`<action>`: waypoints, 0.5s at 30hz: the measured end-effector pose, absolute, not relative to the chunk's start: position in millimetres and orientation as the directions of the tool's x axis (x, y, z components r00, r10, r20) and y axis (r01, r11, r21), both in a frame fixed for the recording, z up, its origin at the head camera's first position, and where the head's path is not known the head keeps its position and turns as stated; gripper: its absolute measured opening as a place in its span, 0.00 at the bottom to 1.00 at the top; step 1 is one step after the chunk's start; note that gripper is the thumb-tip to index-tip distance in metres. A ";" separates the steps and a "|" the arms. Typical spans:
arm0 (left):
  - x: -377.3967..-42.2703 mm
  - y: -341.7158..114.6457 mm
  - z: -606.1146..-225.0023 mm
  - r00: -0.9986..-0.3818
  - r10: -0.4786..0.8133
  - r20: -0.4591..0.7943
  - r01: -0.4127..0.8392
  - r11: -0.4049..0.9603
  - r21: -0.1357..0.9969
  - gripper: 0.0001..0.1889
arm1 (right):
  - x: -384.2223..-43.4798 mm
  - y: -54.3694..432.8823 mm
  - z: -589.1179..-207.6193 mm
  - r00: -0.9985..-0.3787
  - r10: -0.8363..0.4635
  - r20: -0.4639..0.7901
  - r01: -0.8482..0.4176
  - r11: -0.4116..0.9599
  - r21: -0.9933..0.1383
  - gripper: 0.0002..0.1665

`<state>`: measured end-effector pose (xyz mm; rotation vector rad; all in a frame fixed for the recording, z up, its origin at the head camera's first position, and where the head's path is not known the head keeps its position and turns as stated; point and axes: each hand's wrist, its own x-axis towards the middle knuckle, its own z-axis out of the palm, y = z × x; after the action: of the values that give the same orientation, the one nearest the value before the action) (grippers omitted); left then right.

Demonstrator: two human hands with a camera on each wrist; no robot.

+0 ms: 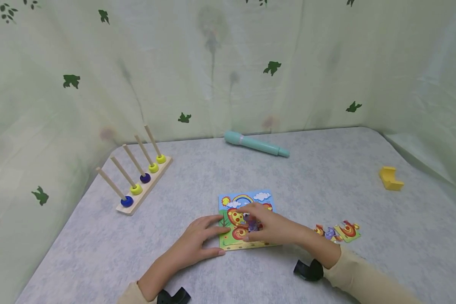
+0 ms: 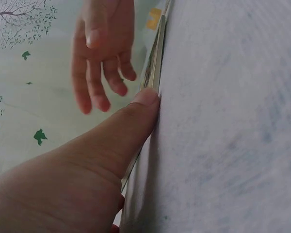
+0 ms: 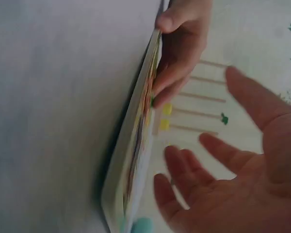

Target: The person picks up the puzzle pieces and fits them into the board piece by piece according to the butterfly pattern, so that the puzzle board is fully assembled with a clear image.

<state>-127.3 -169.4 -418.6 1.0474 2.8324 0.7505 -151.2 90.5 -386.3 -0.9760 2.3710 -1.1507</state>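
A square puzzle board lies flat, showing a butterfly, a rainbow and a sun. My left hand rests at its left side, the thumb at the near left corner and fingertips over the left edge. In the left wrist view that thumb touches the board's edge. Above the board hovers my right hand, fingers spread and holding nothing; it covers part of the picture. The right wrist view shows a gap between its fingertips and the board. Loose puzzle pieces lie to the right, partly hidden by my right forearm.
At the left stands a wooden peg rack with blue and yellow rings on its upright pegs. A teal microphone-shaped toy lies near the back edge. On the right is a yellow block. A patterned curtain hangs behind the table.
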 end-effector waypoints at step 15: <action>-127.6 -169.4 -419.9 -0.783 0.611 0.118 0.592 0.675 0.439 0.28 | -118.6 208.2 -352.7 -0.876 -0.454 0.162 -0.416 0.540 -0.731 0.42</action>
<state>-127.6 -169.4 -419.9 1.0200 2.8397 0.7228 -118.6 208.2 -352.7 -0.7672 2.7160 -1.2702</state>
